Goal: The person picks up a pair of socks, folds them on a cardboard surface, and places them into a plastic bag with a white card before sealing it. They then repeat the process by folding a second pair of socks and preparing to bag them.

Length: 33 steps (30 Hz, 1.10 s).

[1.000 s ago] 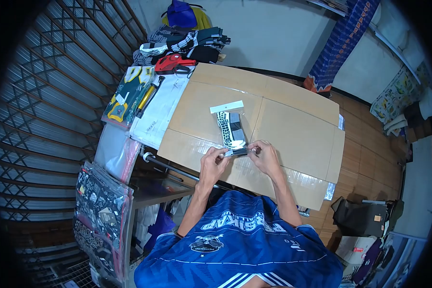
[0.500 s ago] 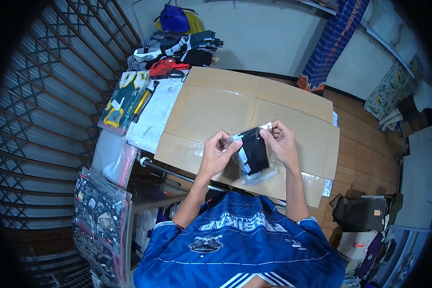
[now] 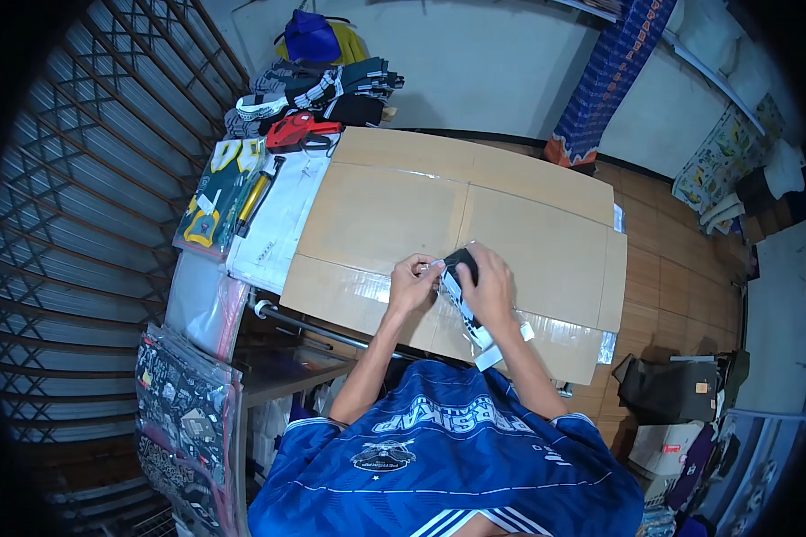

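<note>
Above the cardboard sheet point(image 3: 376, 215) I hold a clear plastic packet point(image 3: 458, 298) with a folded black-and-white cloth item inside; its exact kind cannot be made out. At the packet's left edge, my left hand point(image 3: 412, 283) pinches the plastic between thumb and fingers. My right hand point(image 3: 490, 285) is wrapped round the other side, its thumb over the black part, and covers much of it. White strips of the packet stick out below, beside my right wrist.
Left of the cardboard lie a red tape dispenser point(image 3: 297, 132), a yellow-and-black cutter point(image 3: 255, 201) and a bagged green-and-yellow garment point(image 3: 215, 197). Folded striped socks point(image 3: 358, 85) are piled behind. A metal rail point(image 3: 313, 324) runs under the table's near edge.
The packet has turned from facing me to a steeper, more edge-on tilt. My right hand has moved left and down, from pinching its top corner to gripping round its side.
</note>
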{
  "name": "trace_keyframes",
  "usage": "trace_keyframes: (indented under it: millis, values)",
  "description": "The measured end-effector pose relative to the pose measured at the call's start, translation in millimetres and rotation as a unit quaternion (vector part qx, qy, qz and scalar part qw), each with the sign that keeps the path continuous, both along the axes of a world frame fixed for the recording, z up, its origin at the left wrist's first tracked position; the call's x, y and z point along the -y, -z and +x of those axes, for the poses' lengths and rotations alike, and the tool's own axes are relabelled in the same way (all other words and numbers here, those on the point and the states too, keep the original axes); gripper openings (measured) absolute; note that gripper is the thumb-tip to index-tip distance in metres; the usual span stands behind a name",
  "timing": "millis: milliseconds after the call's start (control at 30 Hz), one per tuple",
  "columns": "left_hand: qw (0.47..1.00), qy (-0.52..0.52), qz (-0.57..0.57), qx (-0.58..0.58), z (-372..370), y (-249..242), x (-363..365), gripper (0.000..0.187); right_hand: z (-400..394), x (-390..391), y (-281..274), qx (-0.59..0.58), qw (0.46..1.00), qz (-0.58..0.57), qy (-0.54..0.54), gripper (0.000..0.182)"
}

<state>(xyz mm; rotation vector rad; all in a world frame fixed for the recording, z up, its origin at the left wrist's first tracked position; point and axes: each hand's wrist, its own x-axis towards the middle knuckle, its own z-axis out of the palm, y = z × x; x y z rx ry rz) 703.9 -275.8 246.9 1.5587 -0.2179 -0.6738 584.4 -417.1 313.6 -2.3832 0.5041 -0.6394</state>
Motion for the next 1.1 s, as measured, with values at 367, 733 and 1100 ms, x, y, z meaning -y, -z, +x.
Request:
trace_keyframes:
  millis: [367, 733, 1100]
  values:
    - [0.998, 0.01, 0.068, 0.006, 8.1, -14.3, -18.9, 0.023, -5.9, -31.8, 31.5, -0.18, 0.975, -0.116, -0.056, 0.056]
    - [0.994, -0.044, 0.085, 0.051, 12.9, -19.1, -42.2, 0.022, -2.3, -31.8, 29.3, -0.204, 0.97, -0.118, -0.057, 0.055]
    - [0.988, -0.049, 0.122, 0.08, 14.6, -20.0, -52.2, 0.026, 0.2, -33.0, 30.6, -0.215, 0.966, -0.129, -0.057, 0.056]
